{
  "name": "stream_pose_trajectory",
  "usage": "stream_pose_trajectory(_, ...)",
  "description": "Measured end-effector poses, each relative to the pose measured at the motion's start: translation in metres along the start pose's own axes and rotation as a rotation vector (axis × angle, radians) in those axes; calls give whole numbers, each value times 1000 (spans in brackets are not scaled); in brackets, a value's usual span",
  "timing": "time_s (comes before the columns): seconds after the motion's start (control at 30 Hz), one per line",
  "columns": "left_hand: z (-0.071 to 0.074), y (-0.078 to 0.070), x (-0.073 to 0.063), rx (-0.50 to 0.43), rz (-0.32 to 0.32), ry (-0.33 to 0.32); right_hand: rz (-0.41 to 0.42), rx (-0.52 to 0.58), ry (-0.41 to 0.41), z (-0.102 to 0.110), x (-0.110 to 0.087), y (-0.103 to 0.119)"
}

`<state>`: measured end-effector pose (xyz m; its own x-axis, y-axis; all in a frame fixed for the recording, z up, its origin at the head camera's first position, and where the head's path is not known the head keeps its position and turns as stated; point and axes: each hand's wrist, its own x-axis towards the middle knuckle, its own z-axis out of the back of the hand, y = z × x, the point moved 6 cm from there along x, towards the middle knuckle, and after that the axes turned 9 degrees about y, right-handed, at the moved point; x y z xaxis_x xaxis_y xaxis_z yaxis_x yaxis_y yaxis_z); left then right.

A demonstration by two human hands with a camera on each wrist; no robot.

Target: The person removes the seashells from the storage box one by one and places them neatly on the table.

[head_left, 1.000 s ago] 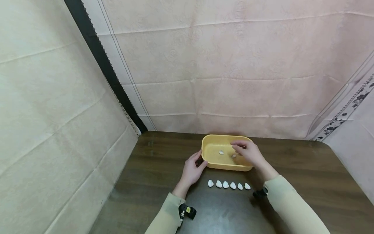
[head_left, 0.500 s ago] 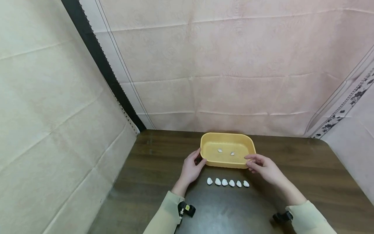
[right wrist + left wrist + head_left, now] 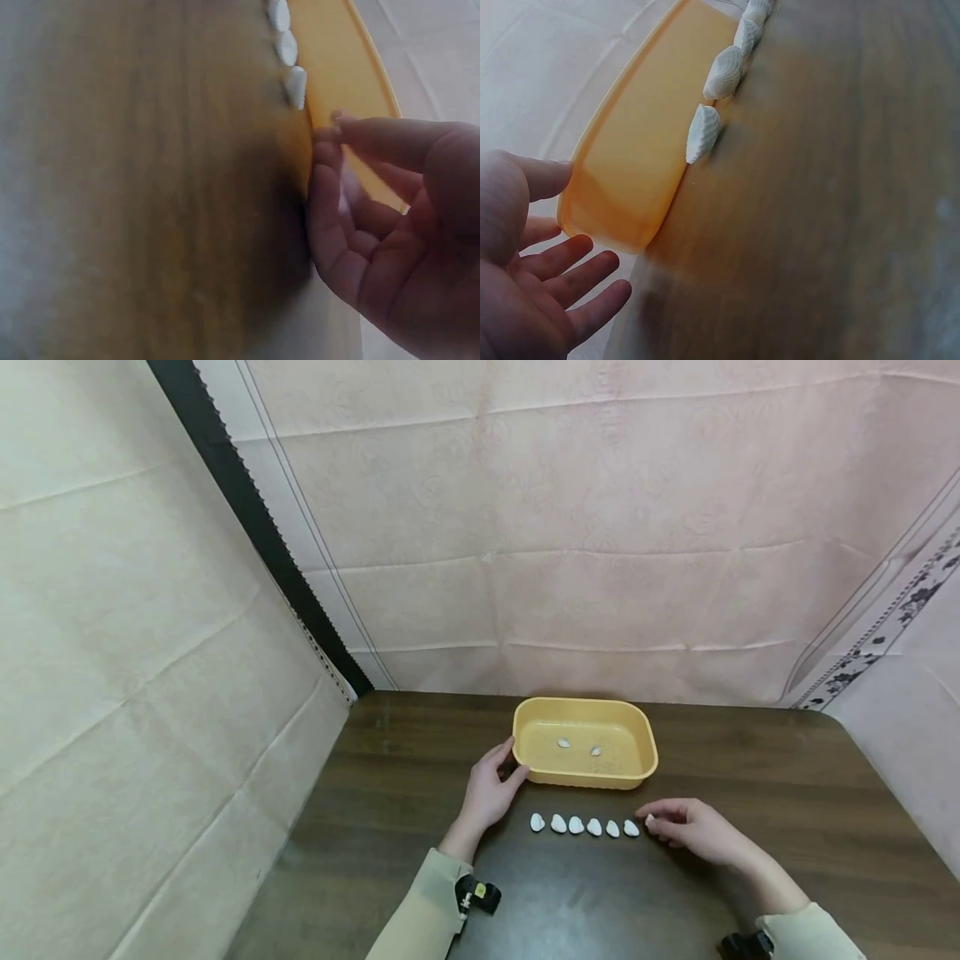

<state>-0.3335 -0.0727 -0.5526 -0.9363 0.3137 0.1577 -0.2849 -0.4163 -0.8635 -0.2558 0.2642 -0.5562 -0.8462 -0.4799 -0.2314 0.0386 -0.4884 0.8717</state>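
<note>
A yellow plastic tray (image 3: 647, 745) stands at the back of the table with two small seashells (image 3: 596, 751) inside. My left hand (image 3: 491, 789) rests against its left end, thumb and fingers touching the corner; in the left wrist view its fingers (image 3: 577, 281) are loosely spread. Just right of a row of several white seashells (image 3: 576, 826), my right hand (image 3: 693, 833) pinches another white seashell (image 3: 649, 820) between thumb and fingertips, low over the table. In the right wrist view the fingers mostly hide this shell.
The dark wooden table (image 3: 570, 893) carries the tray and the shell row. Behind it hangs a pale cloth wall (image 3: 600, 568), and another cloth (image 3: 150, 710) borders the left side. A black wrist camera (image 3: 480, 896) sits on the left sleeve.
My right hand has come out of the tray with a seashell and moved toward me, down to the right end of the row. The left hand has stayed at the tray.
</note>
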Motion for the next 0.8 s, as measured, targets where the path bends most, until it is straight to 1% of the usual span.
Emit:
stream_pose_trajectory(0.07, 1, -1, -1, 2, -1, -1, -23, -24, -12, -2, -1, -1)
stream_pose_trajectory(0.17, 1, -2, -1, 7, -7, -5, -75, -40, -57, -3, -1, -1)
stream_pose_trajectory(0.27, 2, -3, -2, 4, -10, -9, -108, -59, -86, -4, -1, 1)
stream_pose_trajectory(0.4, 2, -3, -2, -2, -6, -9, -142, -105, -109, -5, 1, 2)
stream_pose_trajectory(0.53, 1, -3, -1, 9, -9, -7, -184, -128, -131, -6, 2, 2)
stream_pose_trajectory(0.67, 1, -2, -1, 13, 2, -1, -206, -132, -141, -7, 3, 3)
stream_pose_trajectory(0.8, 0, -3, -1, 3, 7, -1, -206, -135, -140, -7, 3, 5)
